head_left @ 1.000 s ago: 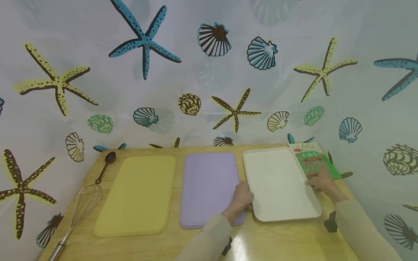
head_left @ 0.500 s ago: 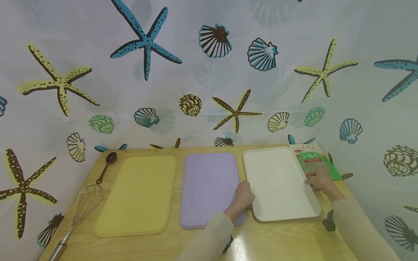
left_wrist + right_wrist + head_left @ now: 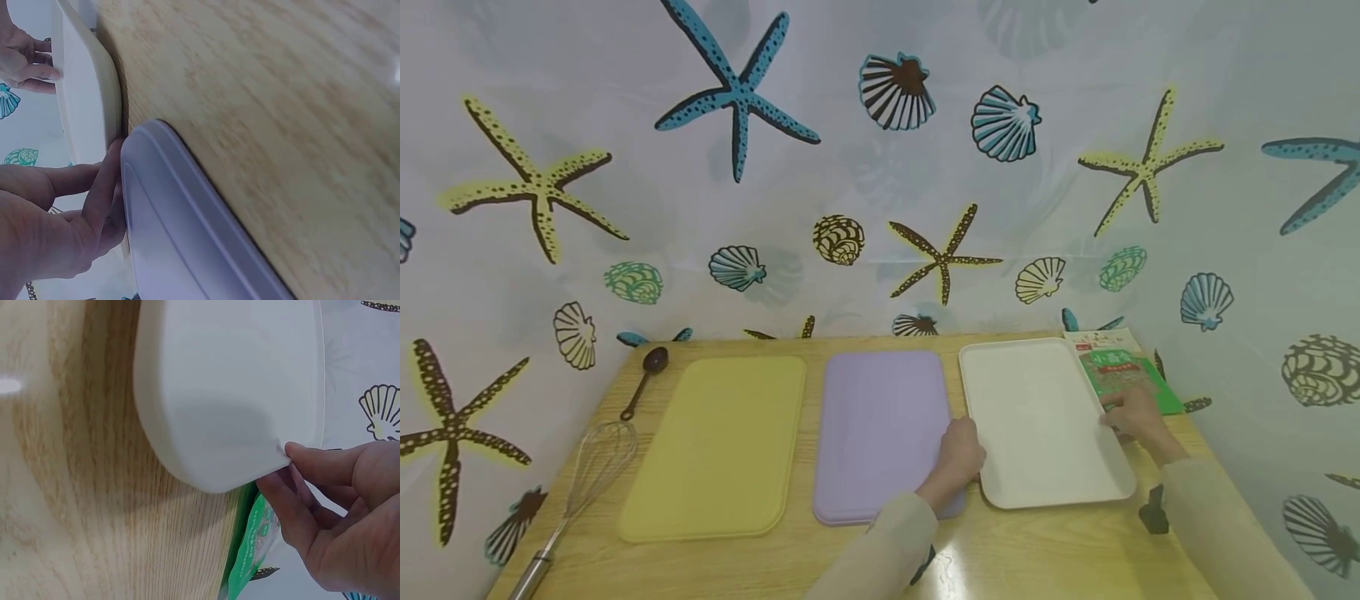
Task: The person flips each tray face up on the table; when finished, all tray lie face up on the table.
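A shallow white tray (image 3: 1045,425) lies at the right of the row, between my two hands. My left hand (image 3: 958,457) holds its left edge, thumb at the rim and fingers reaching into the narrow gap beside a purple tray (image 3: 883,433). In the left wrist view, those fingers overlap the side of the purple tray (image 3: 169,231). My right hand (image 3: 1138,417) pinches the opposite edge, with the thumb on top and fingers underneath, as the right wrist view shows. A green seed packet (image 3: 1116,371) lies partly behind that hand.
Further left is a yellow tray (image 3: 722,446). A whisk (image 3: 583,492) and a dark measuring spoon (image 3: 651,367) lie along the left edge of the wooden table (image 3: 1015,550). A curtain (image 3: 850,183) printed with starfish and shells hangs behind and at the sides.
The white tray's near right corner has shifted very slightly left, and my right sleeve with it. Both hands keep their hold on the tray.
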`<state>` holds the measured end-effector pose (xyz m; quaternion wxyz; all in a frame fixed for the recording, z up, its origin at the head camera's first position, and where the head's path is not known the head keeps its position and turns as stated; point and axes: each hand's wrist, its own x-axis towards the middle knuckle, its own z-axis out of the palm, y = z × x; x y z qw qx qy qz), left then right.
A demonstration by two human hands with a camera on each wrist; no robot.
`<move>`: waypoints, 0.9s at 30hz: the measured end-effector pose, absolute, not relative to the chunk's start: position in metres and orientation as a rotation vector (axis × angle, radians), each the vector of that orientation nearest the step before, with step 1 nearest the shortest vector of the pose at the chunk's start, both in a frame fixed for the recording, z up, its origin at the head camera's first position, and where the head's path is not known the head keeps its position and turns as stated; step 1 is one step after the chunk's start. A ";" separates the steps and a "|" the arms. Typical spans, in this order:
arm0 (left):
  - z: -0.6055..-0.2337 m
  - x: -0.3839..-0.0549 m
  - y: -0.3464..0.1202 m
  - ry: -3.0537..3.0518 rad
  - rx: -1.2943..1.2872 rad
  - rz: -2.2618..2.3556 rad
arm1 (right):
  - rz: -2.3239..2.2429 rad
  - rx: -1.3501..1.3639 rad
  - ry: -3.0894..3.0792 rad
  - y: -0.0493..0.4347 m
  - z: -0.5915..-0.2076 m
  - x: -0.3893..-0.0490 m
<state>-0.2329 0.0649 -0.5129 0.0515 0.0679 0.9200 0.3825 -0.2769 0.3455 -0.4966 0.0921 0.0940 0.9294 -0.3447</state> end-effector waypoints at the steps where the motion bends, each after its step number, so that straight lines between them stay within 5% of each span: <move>1: -0.513 -0.233 0.065 2.819 0.219 1.145 | -1.015 0.279 2.764 0.346 -0.497 -0.277; 27: -0.513 -0.231 0.064 2.769 0.189 1.196 | -0.936 0.215 2.817 0.345 -0.505 -0.278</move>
